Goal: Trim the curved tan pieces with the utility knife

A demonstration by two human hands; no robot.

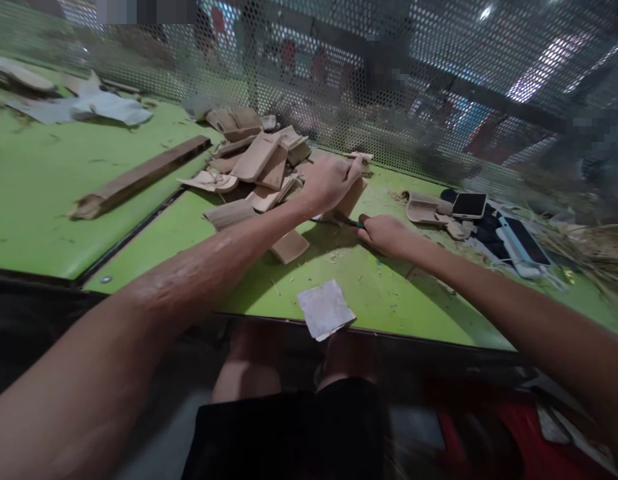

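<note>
My left hand (329, 181) is closed on a flat tan piece of wood or bamboo (353, 199), held tilted above the table beside a pile. My right hand (386, 235) grips a slim tool with a dark shaft and a green part (357, 223); its tip meets the lower edge of that piece, and its exact kind is not clear. Just left of my hands lies a heap of similar curved, tan pieces (259, 157). One loose piece (290, 247) rests under my left forearm.
A long wooden bar (143, 177) lies at the left on the green table (243, 287). A folded paper square (326, 310) overlaps the front edge. To the right are phones (469, 205) and a white cable. Perforated metal mesh (309, 73) stands along the back.
</note>
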